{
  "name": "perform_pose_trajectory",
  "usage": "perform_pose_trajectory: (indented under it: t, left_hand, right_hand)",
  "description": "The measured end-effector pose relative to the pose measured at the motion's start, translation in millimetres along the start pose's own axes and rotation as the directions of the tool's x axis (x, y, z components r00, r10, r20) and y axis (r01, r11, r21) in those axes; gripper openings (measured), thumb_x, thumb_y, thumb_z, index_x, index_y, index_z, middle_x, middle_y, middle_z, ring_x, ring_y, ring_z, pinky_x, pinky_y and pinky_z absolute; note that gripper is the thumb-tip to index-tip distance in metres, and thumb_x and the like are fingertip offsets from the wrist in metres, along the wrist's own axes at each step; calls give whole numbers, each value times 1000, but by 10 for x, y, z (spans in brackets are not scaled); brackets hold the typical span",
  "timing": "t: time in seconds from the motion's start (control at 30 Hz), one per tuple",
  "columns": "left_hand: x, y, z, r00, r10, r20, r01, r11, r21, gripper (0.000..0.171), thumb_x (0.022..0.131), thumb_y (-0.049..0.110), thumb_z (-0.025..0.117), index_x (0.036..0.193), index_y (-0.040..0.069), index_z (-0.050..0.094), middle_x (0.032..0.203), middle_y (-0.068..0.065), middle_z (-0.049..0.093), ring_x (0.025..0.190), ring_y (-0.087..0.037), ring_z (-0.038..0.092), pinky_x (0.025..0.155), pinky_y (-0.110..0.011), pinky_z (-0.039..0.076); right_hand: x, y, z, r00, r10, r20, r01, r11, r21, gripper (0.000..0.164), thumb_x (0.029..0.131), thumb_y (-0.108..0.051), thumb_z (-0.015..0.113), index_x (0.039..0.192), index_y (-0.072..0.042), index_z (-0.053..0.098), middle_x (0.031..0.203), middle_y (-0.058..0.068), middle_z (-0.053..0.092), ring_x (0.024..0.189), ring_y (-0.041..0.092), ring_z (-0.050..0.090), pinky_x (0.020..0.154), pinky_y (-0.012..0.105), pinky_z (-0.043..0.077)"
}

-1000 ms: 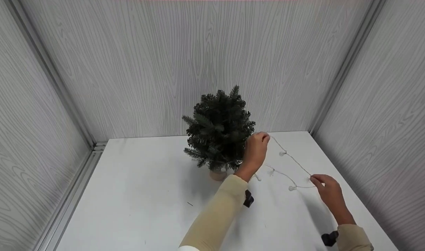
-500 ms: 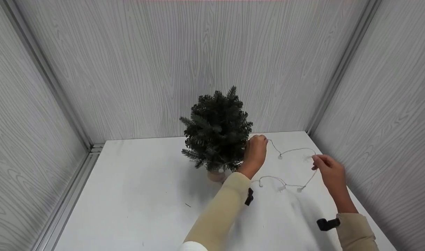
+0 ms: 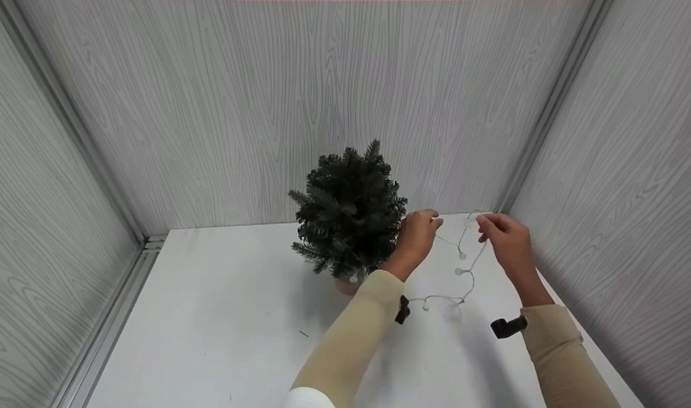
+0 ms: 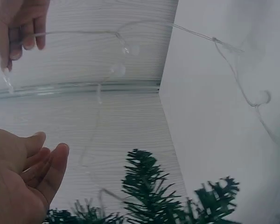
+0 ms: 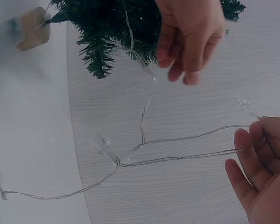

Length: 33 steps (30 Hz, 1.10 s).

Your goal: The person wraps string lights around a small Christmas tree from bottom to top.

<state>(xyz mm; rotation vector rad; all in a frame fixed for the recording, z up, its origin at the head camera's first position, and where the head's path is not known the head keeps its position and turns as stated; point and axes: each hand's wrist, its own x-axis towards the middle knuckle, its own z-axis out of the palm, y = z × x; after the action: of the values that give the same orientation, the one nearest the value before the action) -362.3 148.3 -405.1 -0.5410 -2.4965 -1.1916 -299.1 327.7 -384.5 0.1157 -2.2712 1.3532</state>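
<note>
A small artificial Christmas tree (image 3: 348,209) stands on the table with its light-brown base (image 3: 345,287) partly hidden by the left sleeve. My left hand (image 3: 418,238) is at the tree's right side. Its thumb and fingers are apart in the left wrist view, and nothing lies between them. Slightly right of it, my right hand (image 3: 507,243) pinches a string of fairy lights (image 3: 459,272) with small clear bulbs. One stretch runs from the tree's branches (image 5: 95,56) to the right fingertips; another loops down to the table behind the left forearm.
The white table (image 3: 226,317) is bordered by pale wood-grain panels (image 3: 237,113) at the back and both sides. A short dark sliver (image 3: 304,334) lies in front of the tree. Black wrist cameras (image 3: 508,327) sit at both cuffs.
My right hand has moved forward and left with the string, bringing it closer to my left hand. The left hand's fingertips have parted and let go of the string, which now hangs slack.
</note>
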Motion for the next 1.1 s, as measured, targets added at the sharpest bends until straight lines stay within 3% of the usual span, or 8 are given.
perform_pose_trajectory:
  t: [0.13,0.23,0.33,0.43,0.57,0.73,0.97,1.1]
  left_hand:
    - [62,191,-184,992,113,64,-109,992,-70,21,103,20,60,115,12,76,107,-1,76,94,-10,69,80,-22,54]
    - [111,301,-281,974,194,118,-190,981,-40,22,102,21,61,119,14,74,110,0,74,95,-9,68,80,-20,53]
    - [145,361,-318,955,242,172,-248,969,15,26,101,21,62,125,15,71,115,-1,73,99,-9,68,80,-18,52]
    - [156,375,-312,950,250,188,-262,964,37,27,101,21,63,126,14,70,114,-2,73,99,-11,68,78,-18,52]
    - [140,352,-285,959,233,164,-244,969,48,25,100,20,64,124,13,71,111,-3,73,98,-12,68,77,-18,52]
    - [130,312,-272,968,223,117,-228,973,27,21,101,20,64,117,11,73,109,-3,74,98,-13,69,78,-18,52]
    - [144,265,-324,956,292,36,-291,956,-30,22,101,18,64,118,10,74,107,-4,77,93,-11,72,72,-14,51]
    - [156,249,-368,953,303,10,-302,951,-60,18,101,18,63,112,11,76,102,-3,77,86,-7,70,67,-12,48]
  right_hand:
    - [132,126,71,1000,-5,10,6,999,-53,33,101,-30,64,109,1,73,90,13,68,73,10,65,67,18,49]
    - [179,118,111,1000,-11,10,11,997,-70,37,100,-36,65,108,-1,74,89,9,68,72,7,64,67,18,49]
    - [210,68,155,1000,-28,13,29,997,-65,39,100,-38,64,107,-1,74,90,12,67,71,7,63,67,19,50]
    - [214,7,200,999,-51,13,52,997,-56,37,101,-35,63,107,1,74,91,16,68,70,7,63,67,18,51]
    - [191,-40,265,998,-57,20,58,998,-10,35,103,-28,60,109,3,73,92,21,68,71,11,66,67,17,52]
    - [161,-66,334,998,-56,36,53,996,74,32,104,-22,59,113,6,71,94,17,69,76,13,67,71,19,54]
    - [140,-219,340,994,-68,83,59,993,106,29,104,-14,58,121,8,68,102,23,69,79,1,64,76,19,54]
    - [104,-359,334,993,-76,93,66,993,102,31,103,-10,58,125,10,65,111,29,68,82,4,66,78,17,54]
